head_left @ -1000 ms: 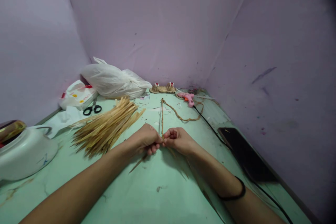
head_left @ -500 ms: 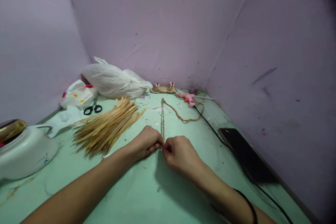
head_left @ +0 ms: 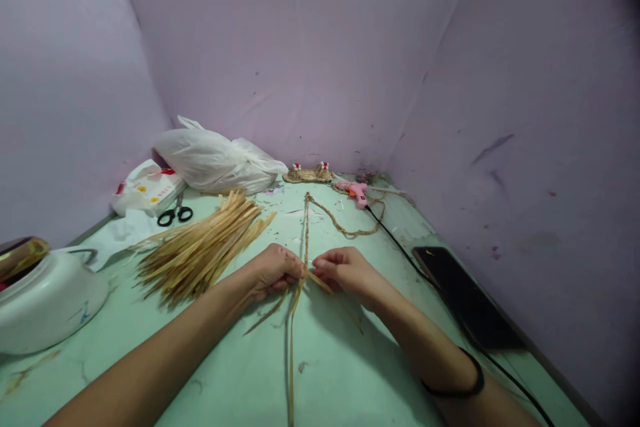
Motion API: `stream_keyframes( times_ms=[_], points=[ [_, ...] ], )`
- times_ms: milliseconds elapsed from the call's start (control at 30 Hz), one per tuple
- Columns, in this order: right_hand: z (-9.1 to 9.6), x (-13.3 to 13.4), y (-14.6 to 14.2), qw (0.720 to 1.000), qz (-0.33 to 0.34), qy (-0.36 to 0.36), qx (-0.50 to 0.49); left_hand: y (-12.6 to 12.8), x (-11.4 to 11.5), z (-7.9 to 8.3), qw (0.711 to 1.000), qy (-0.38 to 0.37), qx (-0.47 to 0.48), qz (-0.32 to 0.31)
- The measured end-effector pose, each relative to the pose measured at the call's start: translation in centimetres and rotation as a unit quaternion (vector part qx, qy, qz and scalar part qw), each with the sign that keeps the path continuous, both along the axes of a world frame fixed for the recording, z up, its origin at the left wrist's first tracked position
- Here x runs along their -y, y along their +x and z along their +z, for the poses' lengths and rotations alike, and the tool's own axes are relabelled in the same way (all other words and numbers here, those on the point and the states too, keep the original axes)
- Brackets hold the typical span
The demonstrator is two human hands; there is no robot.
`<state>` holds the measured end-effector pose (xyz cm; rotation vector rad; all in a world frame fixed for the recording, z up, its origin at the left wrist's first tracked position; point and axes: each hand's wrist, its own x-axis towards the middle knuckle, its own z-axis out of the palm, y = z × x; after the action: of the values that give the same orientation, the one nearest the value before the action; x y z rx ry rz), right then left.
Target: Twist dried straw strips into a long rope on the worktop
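Mid-counter (head_left: 240,380), my left hand (head_left: 275,271) pinches the straw cord (head_left: 307,233); whether my right hand (head_left: 347,271) grips, I can't tell. Finished cord runs toward the far edge; loose strands (head_left: 291,360) nearer me remain.

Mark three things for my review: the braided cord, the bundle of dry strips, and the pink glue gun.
Braided cord (head_left: 307,235): head view, on its straight stretch.
Bundle of dry strips (head_left: 205,250): head view, mid-bundle.
Pink glue gun (head_left: 359,196): head view, on its body.
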<state>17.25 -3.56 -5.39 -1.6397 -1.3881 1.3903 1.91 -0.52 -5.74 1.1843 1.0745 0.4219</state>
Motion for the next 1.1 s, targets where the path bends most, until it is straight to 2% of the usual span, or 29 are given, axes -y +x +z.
stream_keyframes(
  times_ms=[67, 167, 233, 367, 433, 533, 567, 633, 700, 800, 867, 933, 1100],
  points=[
    [-0.1, 0.1, -0.6, 0.995, 0.019, -0.067, -0.066, 0.0, 0.1, -0.1, 1.000, 0.018, -0.004, -0.006],
    [-0.2, 0.2, -0.9, 0.997, 0.027, -0.062, -0.036, 0.2, 0.2, -0.3, 0.999, 0.039, -0.021, -0.013],
    [0.0, 0.0, 0.0, 0.996, 0.058, -0.067, -0.009, 0.3, 0.3, -0.4, 0.999, 0.042, -0.025, -0.009],
    [0.8, -0.8, 3.6, 0.986, 0.143, -0.083, 0.025, 0.4, 0.4, -0.1, 0.999, 0.031, -0.027, 0.011],
    [1.5, -1.2, 5.2, 0.993, 0.101, -0.033, 0.054, 0.4, 0.5, 0.1, 0.999, 0.021, -0.033, 0.022],
    [2.7, -1.9, 5.9, 0.998, -0.035, 0.035, 0.048, 0.4, 0.7, 0.4, 0.999, 0.015, -0.029, 0.029],
    [3.1, -2.2, 5.6, 0.997, -0.053, 0.041, 0.039, 0.3, 0.7, 0.5, 0.999, 0.016, -0.025, 0.030],
    [3.9, -2.9, 4.2, 0.998, -0.041, 0.035, 0.026, 0.3, 0.7, 0.5, 0.999, 0.023, -0.018, 0.032],
    [4.6, -4.1, 2.0, 0.999, -0.020, 0.030, 0.021, 0.3, 0.7, 0.4, 0.999, 0.028, -0.023, 0.032],
    [5.1, -6.6, -1.9, 0.999, -0.029, 0.031, 0.001, 0.5, 0.5, -0.1, 0.998, 0.030, -0.041, 0.025],
    [4.8, -8.6, -4.3, 1.000, -0.021, -0.001, -0.009, 0.6, 0.4, -0.6, 0.998, 0.030, -0.053, 0.026],
    [4.0, -10.5, -6.3, 0.998, -0.032, -0.017, 0.043, 0.7, 0.2, -0.8, 0.997, 0.029, -0.065, 0.034],
    [1.5, -13.9, -9.4, 0.995, -0.053, -0.024, 0.078, 0.8, 0.5, -0.2, 0.997, 0.019, -0.064, 0.039]
  ],
)
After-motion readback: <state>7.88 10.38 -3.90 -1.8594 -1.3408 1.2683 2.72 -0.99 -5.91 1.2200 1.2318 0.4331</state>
